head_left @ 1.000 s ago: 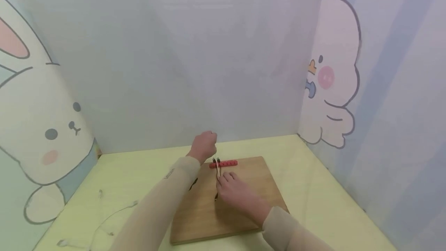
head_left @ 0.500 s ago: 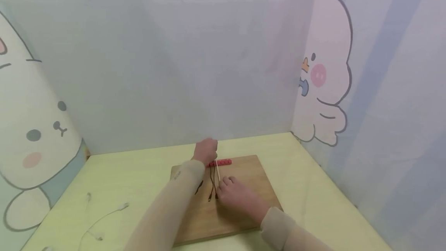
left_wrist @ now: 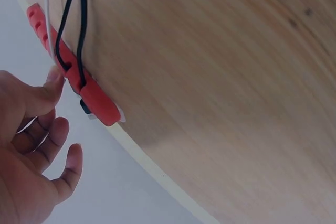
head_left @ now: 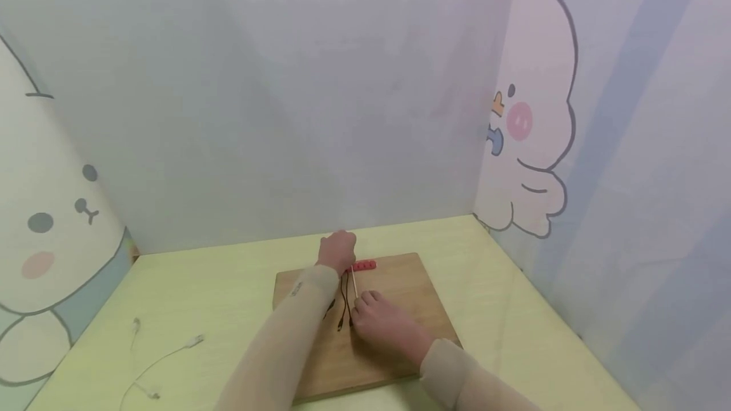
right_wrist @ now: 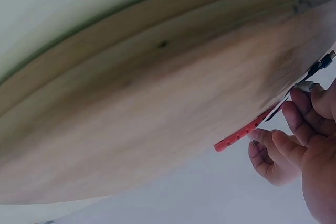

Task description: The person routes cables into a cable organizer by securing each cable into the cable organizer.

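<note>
A red cable holder [head_left: 364, 265] with slots lies along the far edge of a wooden board [head_left: 400, 281]. Two black cables [left_wrist: 82, 30] sit in its slots. My left hand [head_left: 337, 251] is at the far side of the holder, thumb and forefinger pinching a white cable [left_wrist: 47, 9] where it meets a slot. The cable stretches toward me to my right hand [head_left: 379, 322], which holds its other end over the board. A pale connector [right_wrist: 305, 86] shows at the right fingertips, beside a black plug [right_wrist: 324, 62]. Whether the white cable is fully seated is hidden by the left fingers.
More white cables [head_left: 162, 358] lie loose on the yellow table [head_left: 188, 290] to the left. Another dark cable end [head_left: 329, 308] shows beside my left sleeve. A pale curtain [head_left: 297, 113] stands behind the table, and a printed wall panel [head_left: 531, 113] on the right.
My left hand has come down onto the holder from above it, bringing the white cable low. The black cables, bunched near the right hand before, now lie spread on the board. The view shifted slightly.
</note>
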A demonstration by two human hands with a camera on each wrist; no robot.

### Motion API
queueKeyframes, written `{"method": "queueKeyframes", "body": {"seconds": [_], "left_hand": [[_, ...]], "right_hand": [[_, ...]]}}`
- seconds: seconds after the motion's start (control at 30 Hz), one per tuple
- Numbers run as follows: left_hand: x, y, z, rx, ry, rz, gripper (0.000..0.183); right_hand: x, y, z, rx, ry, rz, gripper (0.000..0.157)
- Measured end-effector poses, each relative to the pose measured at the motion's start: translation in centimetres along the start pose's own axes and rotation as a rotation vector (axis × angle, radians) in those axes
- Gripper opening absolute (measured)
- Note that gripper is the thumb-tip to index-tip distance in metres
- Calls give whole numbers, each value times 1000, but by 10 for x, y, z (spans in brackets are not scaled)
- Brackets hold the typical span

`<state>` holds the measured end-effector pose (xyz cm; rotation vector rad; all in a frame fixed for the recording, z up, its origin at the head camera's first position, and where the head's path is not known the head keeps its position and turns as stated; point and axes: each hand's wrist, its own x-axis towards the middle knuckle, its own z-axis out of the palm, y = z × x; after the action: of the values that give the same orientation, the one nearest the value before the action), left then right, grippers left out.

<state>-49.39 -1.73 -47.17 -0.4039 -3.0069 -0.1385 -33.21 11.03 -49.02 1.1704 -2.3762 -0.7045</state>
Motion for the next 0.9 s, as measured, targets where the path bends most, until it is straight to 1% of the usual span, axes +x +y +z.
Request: {"method": "queueKeyframes", "body": {"seconds": [0.2,0.4,0.57,0.63,0.77,0.9], "left_hand": [[0,1,2,9,10,-10,12],[-2,-3,-3,-34,-18,0,10],[1,-7,-2,-97,-76,5,18],[3,-9,0,-126,-104,-1,18],[7,-15,7,-183,-132,-9,10],[10,-20,9,-229,-152,-18,14]], "right_hand": [[2,0,0,-10,0,-14,18],[1,-4,-1,7,-56,-19,20],[-4,-8,-3,14,-92,-14,23],[-6,-9,-5,42,-107,-5,24],[-9,-12,-9,85,-141,15,28],[-10,-14,-13,84,-153,43,28]]}}
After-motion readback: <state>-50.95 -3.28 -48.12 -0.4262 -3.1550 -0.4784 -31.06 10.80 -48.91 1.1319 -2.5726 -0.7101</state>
